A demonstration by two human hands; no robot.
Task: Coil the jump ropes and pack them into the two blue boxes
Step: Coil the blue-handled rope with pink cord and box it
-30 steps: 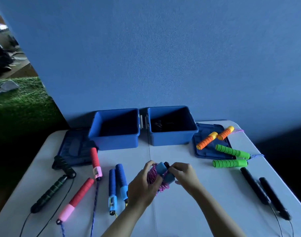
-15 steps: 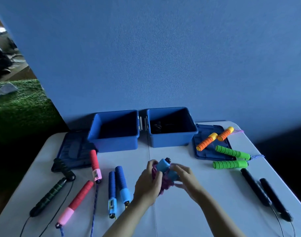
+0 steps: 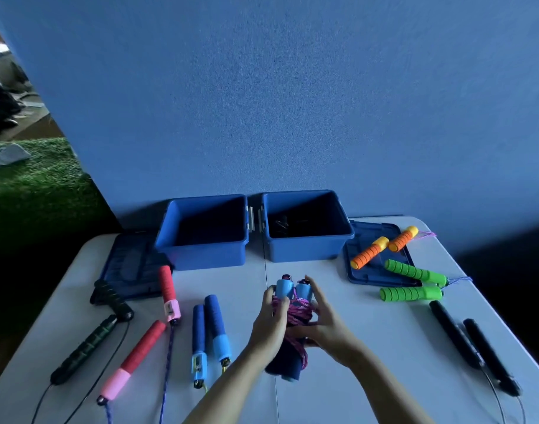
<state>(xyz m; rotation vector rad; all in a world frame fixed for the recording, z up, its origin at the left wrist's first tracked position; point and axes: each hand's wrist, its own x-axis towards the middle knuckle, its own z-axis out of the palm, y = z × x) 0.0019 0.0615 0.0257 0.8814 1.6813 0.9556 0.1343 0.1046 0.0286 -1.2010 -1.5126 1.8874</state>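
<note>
Both hands hold one jump rope bundle [image 3: 292,316] low over the white table [image 3: 338,377], just in front of the two open blue boxes. The left hand [image 3: 269,324] curls its fingers around the left side of the bundle. The right hand [image 3: 320,325] holds the right side with spread, bent fingers. Two light-blue handle ends [image 3: 292,289] stand up side by side at the top. The pink-purple cord [image 3: 294,313] is wound around the middle of the handles, and their dark blue foam part [image 3: 285,361] points toward the person.

I judge the bundle to be light. The handles are stiff, but their foam is soft and gives good friction, so it should not slip. The braided cord is limp and may spring loose when the grip relaxes. The best place to hold is therefore across the wound cord, pressing it against both handles, not at the handle ends.

The left blue box [image 3: 200,232] looks empty. The right blue box [image 3: 306,228] has something dark inside, too dim to name. Other ropes lie uncoiled on the table: red-pink handles [image 3: 167,289], blue handles [image 3: 213,325], dark green handles [image 3: 87,347], green handles [image 3: 412,293], black handles [image 3: 473,353], and orange handles [image 3: 372,250] on a box lid [image 3: 381,276].
</note>
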